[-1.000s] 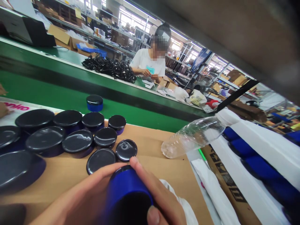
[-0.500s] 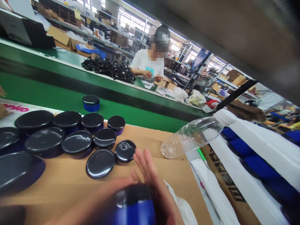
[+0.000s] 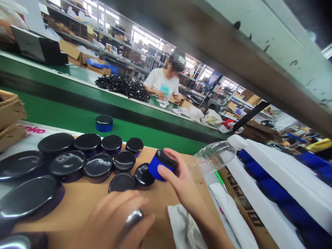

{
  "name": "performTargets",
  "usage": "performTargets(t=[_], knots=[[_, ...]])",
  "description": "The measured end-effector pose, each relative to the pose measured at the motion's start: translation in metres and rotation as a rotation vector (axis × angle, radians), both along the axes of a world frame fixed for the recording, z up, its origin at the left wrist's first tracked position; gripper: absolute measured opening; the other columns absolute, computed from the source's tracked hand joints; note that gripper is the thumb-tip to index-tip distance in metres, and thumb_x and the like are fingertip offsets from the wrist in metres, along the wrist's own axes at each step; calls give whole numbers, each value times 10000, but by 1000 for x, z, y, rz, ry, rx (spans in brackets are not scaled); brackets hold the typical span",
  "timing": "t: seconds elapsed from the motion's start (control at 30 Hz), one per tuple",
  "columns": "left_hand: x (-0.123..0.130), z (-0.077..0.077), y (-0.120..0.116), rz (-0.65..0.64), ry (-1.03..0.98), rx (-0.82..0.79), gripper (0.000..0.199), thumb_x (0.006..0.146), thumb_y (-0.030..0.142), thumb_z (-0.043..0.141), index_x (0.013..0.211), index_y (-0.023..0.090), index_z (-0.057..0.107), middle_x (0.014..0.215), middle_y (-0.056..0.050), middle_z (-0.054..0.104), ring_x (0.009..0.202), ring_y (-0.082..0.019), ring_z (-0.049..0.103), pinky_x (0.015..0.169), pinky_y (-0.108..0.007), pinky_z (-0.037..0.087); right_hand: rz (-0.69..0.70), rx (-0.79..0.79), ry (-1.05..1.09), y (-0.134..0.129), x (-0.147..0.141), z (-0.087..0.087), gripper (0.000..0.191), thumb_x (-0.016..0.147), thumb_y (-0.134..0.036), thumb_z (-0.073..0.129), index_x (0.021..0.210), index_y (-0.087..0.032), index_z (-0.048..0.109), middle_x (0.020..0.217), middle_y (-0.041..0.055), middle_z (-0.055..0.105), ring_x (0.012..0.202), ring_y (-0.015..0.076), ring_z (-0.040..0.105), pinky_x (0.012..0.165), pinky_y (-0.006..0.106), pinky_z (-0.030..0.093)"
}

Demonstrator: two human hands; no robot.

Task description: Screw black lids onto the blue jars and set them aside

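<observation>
Capped blue jar [image 3: 162,165] carried at frame centre, beside the rows of jars [image 3: 85,157].
Right hand [image 3: 181,180] fingers are clamped around it, tilted, just above the counter [image 3: 166,152]; left hand [image 3: 116,221], lower centre, is curled around something silvery, unidentifiable.

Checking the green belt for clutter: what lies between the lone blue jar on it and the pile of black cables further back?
In the head view, only bare green belt with a dark strip along it separates the lone blue jar from the black cables.
</observation>
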State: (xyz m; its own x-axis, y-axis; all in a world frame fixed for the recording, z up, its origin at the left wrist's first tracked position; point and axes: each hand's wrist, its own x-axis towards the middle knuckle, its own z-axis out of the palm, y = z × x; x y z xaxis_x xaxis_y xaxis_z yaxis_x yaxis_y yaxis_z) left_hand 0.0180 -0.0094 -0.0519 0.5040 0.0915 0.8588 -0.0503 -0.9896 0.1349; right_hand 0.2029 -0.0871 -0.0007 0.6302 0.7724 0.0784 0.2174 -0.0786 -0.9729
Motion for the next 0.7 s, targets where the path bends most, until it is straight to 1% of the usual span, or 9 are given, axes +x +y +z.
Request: performTargets(t=[0.1,0.13,0.17,0.23,0.33,0.43,0.53,0.6,0.7], knots=[[-4,-12,6,-3,-65,119,324,893,47,508,1064,276,661,989,23,685,969,-165,629,1120,-272,403,-109,-80,-154,61,29,-4,682,779,-248,877,1364,-177,534,1316,116,686,1175,276,691,1095,506,537],[-5,-18,8,-2,-79,163,290,897,70,520,1040,274,669,952,27,693,907,-161,639,1067,-256,442,-140,-118,-196,81,39,-7,601,849,-221,837,1378,-174,557,1325,107,674,1189,284,680,1085,534,535],[-6,-25,11,-10,-81,204,260,907,95,521,1019,270,675,935,26,703,871,-161,643,1007,-244,471,-167,-159,-225,99,49,-11,509,912,-228,793,1373,-176,583,1337,103,665,1200,286,672,1071,540,543],[-7,-36,16,-39,-54,277,241,927,138,495,1000,256,693,937,5,720,875,-178,634,933,-248,488,-206,-219,-261,128,66,-15,431,972,-262,746,1371,-180,607,1366,104,654,1214,286,668,1053,537,557],[-7,-36,22,-59,-4,380,313,943,166,403,995,225,706,964,-42,728,929,-224,596,969,-315,433,-255,-257,-303,150,77,-13,426,988,-291,732,1383,-186,611,1443,116,617,1283,308,636,1085,565,537],[-8,-23,25,-20,43,422,342,843,82,391,955,180,699,902,-78,720,902,-253,558,940,-377,368,-254,-207,-361,144,71,2,460,974,-269,744,1406,-193,603,1533,123,554,1402,346,549,1157,618,465],[-12,-17,24,43,87,413,329,749,91,441,964,152,682,853,-102,728,877,-274,556,878,-400,356,-191,-63,-406,113,53,23,485,953,-203,741,1412,-182,587,1544,128,550,1444,340,515,1181,597,448],[-14,-23,22,85,119,383,374,744,209,455,1039,140,674,898,-121,748,903,-297,579,866,-410,382,-143,52,-406,83,39,35,435,950,-202,705,1371,-175,597,1482,127,607,1392,296,568,1134,510,513],[-13,-38,18,122,171,333,489,736,328,443,1128,135,662,958,-135,759,917,-319,607,840,-419,429,-106,180,-392,33,18,41,301,954,-337,659,1236,-232,663,1377,101,676,1302,241,629,1039,399,576]])
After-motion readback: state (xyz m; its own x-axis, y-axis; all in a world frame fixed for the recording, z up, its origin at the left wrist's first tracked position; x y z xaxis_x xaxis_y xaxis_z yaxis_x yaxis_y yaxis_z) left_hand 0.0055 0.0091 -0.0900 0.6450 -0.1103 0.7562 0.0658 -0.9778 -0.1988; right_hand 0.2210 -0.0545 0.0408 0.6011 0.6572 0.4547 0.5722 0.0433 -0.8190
